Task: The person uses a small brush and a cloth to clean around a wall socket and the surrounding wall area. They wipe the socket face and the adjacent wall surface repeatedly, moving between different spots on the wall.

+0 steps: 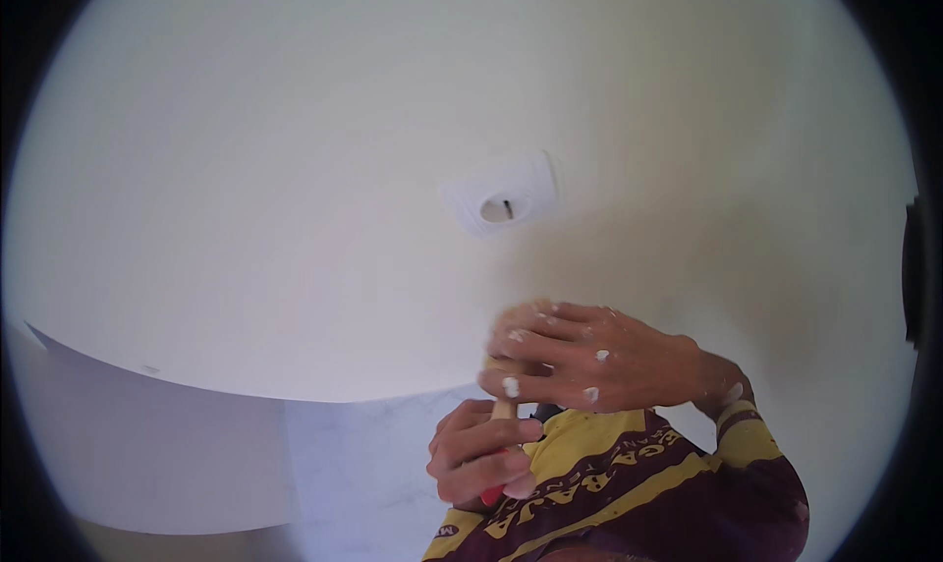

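My left hand (481, 451) is closed round the handle of a hand tool (505, 409) with a tan neck and a red lower end. Just above it, my right hand (599, 359) bends its fingers over the tool's tan, blurred head (513, 320). Fingers cover much of the tool, so I cannot tell its exact kind. White spots dot the back of my right hand and wrist. Beyond my hands, a white plate (538, 182) with a round opening and a small dark piece inside sits on the pale surface.
A broad, smooth off-white surface (275, 189) fills most of the view, its lower edge curving across the left. Below that edge lie a greyish-lilac area (177, 454) and a pale marbled panel (359, 474). A dark object (914, 272) shows at the far right rim.
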`<state>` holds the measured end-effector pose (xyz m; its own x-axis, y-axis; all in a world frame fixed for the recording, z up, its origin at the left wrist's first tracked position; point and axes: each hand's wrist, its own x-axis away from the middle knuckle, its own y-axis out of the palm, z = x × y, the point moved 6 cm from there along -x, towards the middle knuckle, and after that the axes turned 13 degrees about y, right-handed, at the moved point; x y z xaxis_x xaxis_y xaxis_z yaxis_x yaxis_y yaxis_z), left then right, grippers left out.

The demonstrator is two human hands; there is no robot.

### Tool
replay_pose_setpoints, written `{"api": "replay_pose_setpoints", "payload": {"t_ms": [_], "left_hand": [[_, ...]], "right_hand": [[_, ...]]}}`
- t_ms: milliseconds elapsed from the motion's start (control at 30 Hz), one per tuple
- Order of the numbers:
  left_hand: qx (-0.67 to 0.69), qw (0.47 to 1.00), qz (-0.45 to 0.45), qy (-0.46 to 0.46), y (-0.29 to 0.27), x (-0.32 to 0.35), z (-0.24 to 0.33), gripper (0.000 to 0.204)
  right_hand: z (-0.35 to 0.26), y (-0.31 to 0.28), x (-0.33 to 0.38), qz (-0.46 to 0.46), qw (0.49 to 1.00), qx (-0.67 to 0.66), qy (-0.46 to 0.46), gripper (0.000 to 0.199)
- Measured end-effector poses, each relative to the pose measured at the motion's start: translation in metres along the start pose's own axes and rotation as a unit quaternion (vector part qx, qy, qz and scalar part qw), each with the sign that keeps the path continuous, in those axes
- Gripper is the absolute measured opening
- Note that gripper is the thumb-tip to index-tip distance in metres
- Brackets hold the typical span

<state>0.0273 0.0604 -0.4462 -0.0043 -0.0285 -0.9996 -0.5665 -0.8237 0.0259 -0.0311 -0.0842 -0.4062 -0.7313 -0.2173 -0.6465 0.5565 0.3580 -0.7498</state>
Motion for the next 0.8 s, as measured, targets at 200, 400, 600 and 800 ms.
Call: {"api": "replay_pose_setpoints", "payload": {"t_ms": [200, 400, 600, 800], "left_hand": [[-0.232, 0.931, 0.272, -0.068, -0.027, 0.013, 0.009, 0.031], [-0.218, 0.921, 0.126, -0.297, -0.056, 0.047, 0.030, 0.010], [-0.081, 0.914, 0.053, -0.393, -0.027, 0.093, 0.025, 0.015], [-0.075, 0.893, -0.057, -0.440, -0.045, 0.138, 0.027, 0.012]], "right_hand": [[-0.005, -0.049, -0.048, 0.200, 0.979, -0.033, -0.034, 0.027], [0.045, -0.139, 0.065, 0.407, 0.900, -0.008, 0.157, 0.013], [-0.004, -0.027, -0.033, 0.339, 0.939, 0.031, 0.049, 0.015], [0.019, 0.020, -0.070, 0.118, 0.951, -0.285, 0.018, 0.019]]}}
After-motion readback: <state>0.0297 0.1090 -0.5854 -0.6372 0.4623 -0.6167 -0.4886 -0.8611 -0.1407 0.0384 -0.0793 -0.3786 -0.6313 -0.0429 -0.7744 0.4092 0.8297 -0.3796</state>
